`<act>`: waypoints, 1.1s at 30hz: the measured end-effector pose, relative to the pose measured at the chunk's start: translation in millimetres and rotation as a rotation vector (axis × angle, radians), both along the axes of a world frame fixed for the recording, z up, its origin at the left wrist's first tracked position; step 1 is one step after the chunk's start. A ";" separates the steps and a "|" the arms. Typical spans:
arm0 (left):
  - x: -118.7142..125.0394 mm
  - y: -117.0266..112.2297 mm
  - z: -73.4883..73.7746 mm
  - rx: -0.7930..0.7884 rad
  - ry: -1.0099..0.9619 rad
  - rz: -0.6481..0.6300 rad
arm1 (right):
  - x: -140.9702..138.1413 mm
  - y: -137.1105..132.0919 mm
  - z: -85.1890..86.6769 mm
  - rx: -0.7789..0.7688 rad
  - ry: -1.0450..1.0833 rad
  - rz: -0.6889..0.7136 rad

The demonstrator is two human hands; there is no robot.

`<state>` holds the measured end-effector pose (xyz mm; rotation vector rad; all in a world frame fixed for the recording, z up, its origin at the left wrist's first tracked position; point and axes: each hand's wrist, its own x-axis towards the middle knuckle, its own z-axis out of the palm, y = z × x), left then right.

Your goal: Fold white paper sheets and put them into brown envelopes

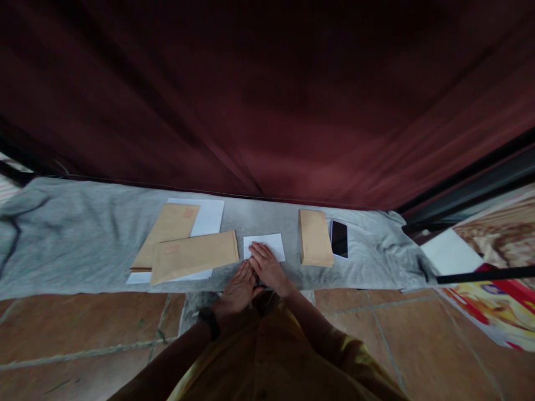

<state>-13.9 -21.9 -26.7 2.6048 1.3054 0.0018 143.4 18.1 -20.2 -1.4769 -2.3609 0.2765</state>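
Note:
A small white sheet of paper (271, 243), perhaps folded, lies flat in front of me. My right hand (266, 265) rests on its lower left part with the fingers stretched out. Close beside it, my left hand (239, 289) lies at the cloth's near edge, fingers extended and almost touching the paper's lower left corner. Left of the hands, two brown envelopes (194, 253) overlap on top of larger white sheets (211, 216). To the right is a stack of brown envelopes (315, 238).
A grey cloth (104, 228) covers the long narrow surface. A phone (339, 239) lies right of the envelope stack. Behind rises a dark red curtain (267, 139). Black frame bars (468, 186) and a printed poster (497, 312) stand at the right; the floor is tiled (104, 323).

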 end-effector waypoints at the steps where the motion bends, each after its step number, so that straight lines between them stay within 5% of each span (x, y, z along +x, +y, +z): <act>1: -1.2 -0.2 -1.6 -0.002 0.002 -0.001 | -3.1 1.8 0.6 -0.008 -0.012 0.026; 12: -6.6 2.6 -28.1 0.271 -0.107 -0.068 | 3.8 26.3 -3.3 0.023 -0.031 -0.020; 20: -8.3 0.5 -28.3 0.348 -0.149 -0.050 | 35.2 24.6 -10.9 0.040 -0.067 -0.161; 27: 5.1 0.5 -13.5 0.345 -0.144 0.024 | 58.2 2.4 -21.5 0.076 -0.083 -0.290; 33: 34.8 27.9 13.7 0.330 -0.103 0.014 | 57.1 -2.8 -23.9 0.089 -0.082 -0.317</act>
